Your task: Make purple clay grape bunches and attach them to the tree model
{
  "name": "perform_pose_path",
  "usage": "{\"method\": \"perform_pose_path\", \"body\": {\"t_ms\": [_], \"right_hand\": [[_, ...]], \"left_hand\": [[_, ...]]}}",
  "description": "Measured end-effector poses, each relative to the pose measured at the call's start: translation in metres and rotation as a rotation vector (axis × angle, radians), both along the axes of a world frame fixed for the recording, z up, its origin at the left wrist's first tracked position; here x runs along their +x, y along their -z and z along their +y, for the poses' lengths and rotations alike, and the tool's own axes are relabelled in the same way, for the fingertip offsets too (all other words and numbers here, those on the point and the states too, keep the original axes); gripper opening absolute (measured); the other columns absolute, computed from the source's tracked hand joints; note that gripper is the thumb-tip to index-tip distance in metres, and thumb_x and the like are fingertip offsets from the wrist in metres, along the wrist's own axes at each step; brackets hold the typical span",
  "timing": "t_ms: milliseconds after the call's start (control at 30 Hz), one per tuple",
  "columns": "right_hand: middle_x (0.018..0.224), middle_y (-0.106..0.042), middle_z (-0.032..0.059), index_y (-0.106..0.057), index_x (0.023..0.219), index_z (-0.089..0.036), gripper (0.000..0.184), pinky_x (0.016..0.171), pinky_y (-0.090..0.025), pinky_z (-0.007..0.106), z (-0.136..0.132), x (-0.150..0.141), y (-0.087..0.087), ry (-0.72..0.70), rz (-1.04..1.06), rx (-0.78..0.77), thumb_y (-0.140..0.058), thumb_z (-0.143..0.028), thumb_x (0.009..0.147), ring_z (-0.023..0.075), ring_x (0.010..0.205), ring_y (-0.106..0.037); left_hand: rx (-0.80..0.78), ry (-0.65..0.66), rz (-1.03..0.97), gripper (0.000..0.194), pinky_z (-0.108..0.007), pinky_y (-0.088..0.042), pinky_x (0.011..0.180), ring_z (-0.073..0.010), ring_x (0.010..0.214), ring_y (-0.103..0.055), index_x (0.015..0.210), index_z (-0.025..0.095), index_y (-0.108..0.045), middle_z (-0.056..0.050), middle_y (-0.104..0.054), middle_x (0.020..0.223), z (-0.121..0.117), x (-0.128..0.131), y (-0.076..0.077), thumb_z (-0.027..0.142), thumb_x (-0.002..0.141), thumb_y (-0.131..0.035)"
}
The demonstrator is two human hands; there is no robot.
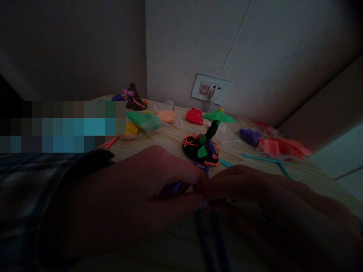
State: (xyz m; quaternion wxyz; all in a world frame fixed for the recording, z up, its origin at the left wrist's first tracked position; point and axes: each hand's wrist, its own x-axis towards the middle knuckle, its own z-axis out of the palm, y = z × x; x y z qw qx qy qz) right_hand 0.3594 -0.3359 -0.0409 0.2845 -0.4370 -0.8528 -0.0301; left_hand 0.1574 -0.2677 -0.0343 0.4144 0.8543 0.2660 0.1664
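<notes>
Low in the head view, my left hand and my right hand meet at their fingertips over the table. Under them runs a ladder-like piece of purple clay, two long strips with a thin crosspiece, lying toward me. Its far end shows just beyond my fingers. My left thumb and index finger are pinched together, and a lump of purple clay shows in the gap behind them. The right fingers are bent and closed against the left fingertips; what lies between them is hidden. Dim light obscures detail.
Just beyond my hands stands a clay palm tree on a black base. Right of it lie teal modelling tools, purple clay and coral clay. Bagged green clay, red clay and a brown clay model sit farther back.
</notes>
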Motion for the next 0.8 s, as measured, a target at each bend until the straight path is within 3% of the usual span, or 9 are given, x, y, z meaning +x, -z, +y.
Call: {"method": "perform_pose_path", "body": {"t_ms": [133,367,600,733,800], "right_hand": [[0.085,-0.079,0.002,-0.063,0.076,-0.028,0.036,0.048,-0.051,0.025,0.0,0.001,0.004,-0.004,0.01,0.04,-0.042,-0.023,0.105,0.0143,0.061,-0.072],[0.067,-0.072,0.0019,-0.061,0.064,-0.026,0.062,0.036,-0.041,0.026,0.008,-0.004,0.012,-0.032,0.089,0.131,-0.027,-0.041,0.113,0.0131,0.048,-0.064],[0.063,-0.072,0.0013,-0.061,0.059,-0.026,0.067,0.034,-0.043,0.024,0.008,-0.006,0.002,-0.028,0.028,0.194,-0.024,-0.036,0.114,0.0113,0.044,-0.063],[0.068,-0.074,0.001,-0.065,0.068,-0.027,0.055,0.038,-0.045,0.025,0.005,-0.005,0.007,-0.035,0.087,0.134,-0.034,-0.037,0.112,0.0137,0.051,-0.068],[0.063,-0.069,-0.001,-0.063,0.068,-0.028,0.057,0.039,-0.043,0.028,0.005,-0.005,0.012,0.017,0.051,0.057,-0.029,-0.036,0.113,0.0141,0.051,-0.066]], "left_hand": [[0.002,0.01,0.017,0.028,-0.022,-0.034,0.048,-0.0116,0.056,-0.054,0.076,0.022,-0.069,0.006,-0.061,0.064,0.001,0.0,0.001,0.037,0.089,-0.05],[-0.003,-0.002,0.021,0.029,-0.021,-0.033,0.048,-0.0111,0.056,-0.053,0.075,0.023,-0.068,0.007,-0.058,0.062,0.001,0.001,-0.002,0.039,0.09,-0.049],[0.016,0.022,0.017,0.028,-0.021,-0.036,0.049,-0.0122,0.057,-0.058,0.078,0.023,-0.071,0.006,-0.064,0.065,0.002,-0.002,0.0,0.039,0.092,-0.051],[0.056,0.016,0.018,0.028,-0.02,-0.036,0.048,-0.0105,0.056,-0.057,0.076,0.023,-0.07,0.007,-0.062,0.063,0.003,-0.003,0.002,0.034,0.093,-0.051],[0.067,0.014,0.009,0.027,-0.02,-0.035,0.047,-0.0099,0.055,-0.056,0.075,0.023,-0.069,0.007,-0.062,0.063,0.002,-0.002,0.002,0.033,0.093,-0.052]]}}
